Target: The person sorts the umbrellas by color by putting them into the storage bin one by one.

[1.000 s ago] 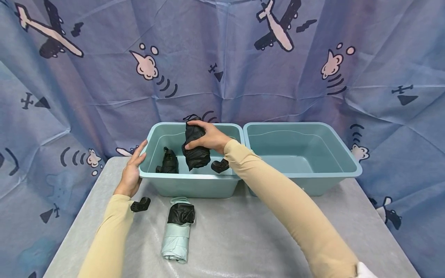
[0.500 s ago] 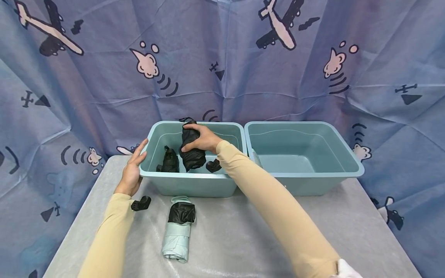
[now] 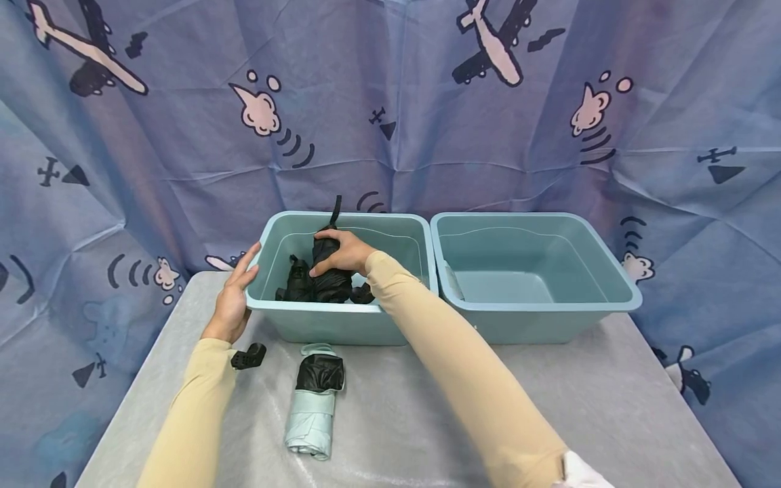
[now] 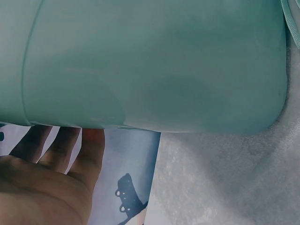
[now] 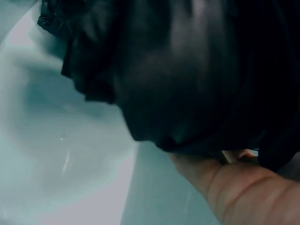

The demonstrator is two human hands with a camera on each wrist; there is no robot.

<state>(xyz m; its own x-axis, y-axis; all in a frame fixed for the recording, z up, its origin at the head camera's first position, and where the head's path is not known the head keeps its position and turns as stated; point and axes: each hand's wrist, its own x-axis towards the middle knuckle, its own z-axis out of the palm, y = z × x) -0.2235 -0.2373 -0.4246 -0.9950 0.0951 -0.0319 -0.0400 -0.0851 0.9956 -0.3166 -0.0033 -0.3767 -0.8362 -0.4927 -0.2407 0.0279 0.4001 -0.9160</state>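
My right hand [image 3: 346, 252] grips a black folded umbrella [image 3: 332, 286] inside the left teal bin [image 3: 342, 325], thumb on its near side. The umbrella stands tilted, its strap pointing up past the back rim. Dark crinkled fabric [image 5: 178, 70] fills much of the right wrist view, where the thumb lies along its lower edge. Left of it in the bin lies another black folded umbrella [image 3: 298, 281], right beside the held one. My left hand [image 3: 230, 303] rests with straight fingers against the bin's left side; the left wrist view shows those fingers [image 4: 91, 150] at the bin wall.
A mint-green folded umbrella [image 3: 310, 420] with a black section lies on the grey table [image 3: 421, 420] in front of the left bin. A second teal bin [image 3: 531, 327] stands close on the right. A printed blue curtain [image 3: 390, 102] hangs behind both bins.
My right hand has lowered the black umbrella deeper into the left bin and leftward, close to the other one. Its strap now points upward. My left hand has stayed at the bin's side.
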